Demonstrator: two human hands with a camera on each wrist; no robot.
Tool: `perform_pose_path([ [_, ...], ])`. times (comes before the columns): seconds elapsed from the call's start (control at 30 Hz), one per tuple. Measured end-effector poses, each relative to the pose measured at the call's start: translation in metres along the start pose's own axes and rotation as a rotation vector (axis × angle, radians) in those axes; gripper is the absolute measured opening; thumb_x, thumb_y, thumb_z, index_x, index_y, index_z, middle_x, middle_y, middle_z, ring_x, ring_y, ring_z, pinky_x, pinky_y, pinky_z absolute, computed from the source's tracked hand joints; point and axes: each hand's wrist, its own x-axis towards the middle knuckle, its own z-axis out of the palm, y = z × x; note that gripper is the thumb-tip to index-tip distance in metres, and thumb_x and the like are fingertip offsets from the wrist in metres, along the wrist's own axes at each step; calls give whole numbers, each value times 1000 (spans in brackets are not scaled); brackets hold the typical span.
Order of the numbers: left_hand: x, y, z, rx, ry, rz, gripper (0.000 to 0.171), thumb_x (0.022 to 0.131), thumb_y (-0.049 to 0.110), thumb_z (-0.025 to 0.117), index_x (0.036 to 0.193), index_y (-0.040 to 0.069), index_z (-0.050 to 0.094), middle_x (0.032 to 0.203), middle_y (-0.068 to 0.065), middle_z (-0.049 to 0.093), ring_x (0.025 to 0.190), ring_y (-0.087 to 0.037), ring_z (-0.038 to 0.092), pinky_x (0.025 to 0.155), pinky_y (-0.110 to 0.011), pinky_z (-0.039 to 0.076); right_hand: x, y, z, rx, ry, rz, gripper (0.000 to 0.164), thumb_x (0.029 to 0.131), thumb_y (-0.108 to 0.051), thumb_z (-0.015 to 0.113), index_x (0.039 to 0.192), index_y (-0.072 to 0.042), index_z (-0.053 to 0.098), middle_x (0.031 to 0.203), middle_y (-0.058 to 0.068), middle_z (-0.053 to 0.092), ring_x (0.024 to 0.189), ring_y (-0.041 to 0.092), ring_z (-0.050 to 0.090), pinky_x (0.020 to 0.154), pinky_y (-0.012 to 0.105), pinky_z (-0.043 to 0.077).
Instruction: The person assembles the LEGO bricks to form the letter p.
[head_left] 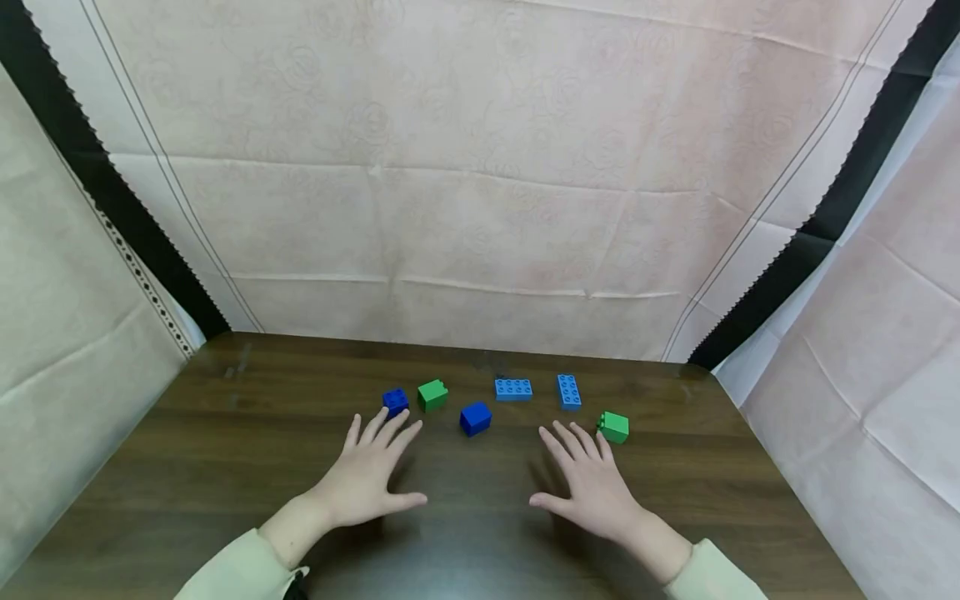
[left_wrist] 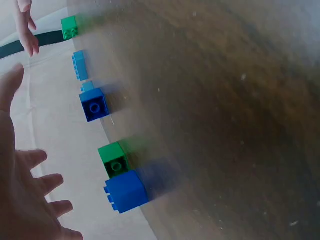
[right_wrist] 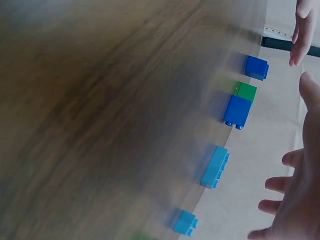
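Note:
Both hands hover over the table with fingers spread, holding nothing. My left hand [head_left: 363,479] is nearest a dark blue brick [head_left: 395,401], which its fingertips overlap in the head view. Just right of that brick lies a green brick [head_left: 432,395], and a second dark blue brick [head_left: 476,418] sits between the hands. My right hand [head_left: 592,487] has its fingertips close to another green brick [head_left: 613,427]. Beyond it are two light blue bricks, one lying crosswise [head_left: 513,389] and one pointing away [head_left: 569,392]. In the left wrist view, hollow undersides show on a green brick [left_wrist: 114,159] and a dark blue brick [left_wrist: 94,105].
The brown wooden table [head_left: 300,417] ends at a pale fabric wall [head_left: 450,208] at the back. More pale fabric rises on both sides, with black strips [head_left: 825,217] along the corners. Light green sleeves [head_left: 240,571] cover the forearms.

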Motion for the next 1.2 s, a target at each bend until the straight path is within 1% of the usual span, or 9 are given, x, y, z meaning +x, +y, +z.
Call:
perform_pose_path([
  [0.2,9,-10,-3,-51,94,-71,88,74,54,71,140,7,39,145,-17,37,134,-42,31,103,-65,26,16,-2,1,176,-28,69,85,76,-54,69,143,-13,35,143,12,42,130,34,38,101,60,32],
  [0.33,16,-20,-5,-111,134,-144,87,74,52,72,139,5,38,142,-19,40,130,-42,36,100,-60,34,28,-4,3,346,-57,145,82,76,-46,73,142,-13,37,141,10,43,130,30,39,101,55,37],
  [0.47,24,-32,-6,-225,110,-254,89,76,55,69,140,4,34,142,-21,37,130,-43,35,98,-59,38,41,-7,10,510,-96,186,79,79,-41,72,142,-13,35,143,11,42,131,30,39,102,53,37],
  [0.53,28,-37,-6,-294,86,-308,91,77,56,68,141,3,31,144,-22,35,131,-45,32,98,-60,37,48,-9,14,579,-115,187,77,81,-39,71,143,-11,34,143,13,41,131,32,39,103,53,36],
  [0.6,32,-41,-6,-351,65,-344,92,78,56,67,142,2,29,144,-24,33,132,-46,30,99,-61,35,55,-10,17,630,-129,189,77,82,-37,70,143,-9,33,144,16,39,132,34,39,104,53,35],
  [0.7,40,-47,-5,-404,55,-368,89,81,49,68,142,-1,27,144,-26,33,132,-45,31,102,-60,33,65,-12,21,671,-141,195,76,84,-35,69,143,-8,31,144,18,38,131,36,40,103,53,36],
  [0.87,51,-54,-1,-439,44,-388,82,84,35,69,142,-4,25,141,-29,35,130,-45,35,103,-57,34,82,-13,27,683,-156,187,76,85,-34,68,144,-8,29,146,17,36,132,36,39,104,52,36],
  [1.03,61,-57,4,-470,20,-412,80,85,30,68,142,-5,24,141,-30,36,129,-45,36,103,-56,34,96,-14,31,686,-159,174,77,85,-33,67,145,-7,27,147,17,34,133,37,37,104,51,36],
  [1.2,69,-59,9,-494,35,-430,75,85,25,68,140,-5,26,138,-30,39,127,-44,39,103,-55,35,103,-17,31,680,-159,189,78,85,-33,68,146,-8,26,147,18,34,133,35,38,104,51,36],
])
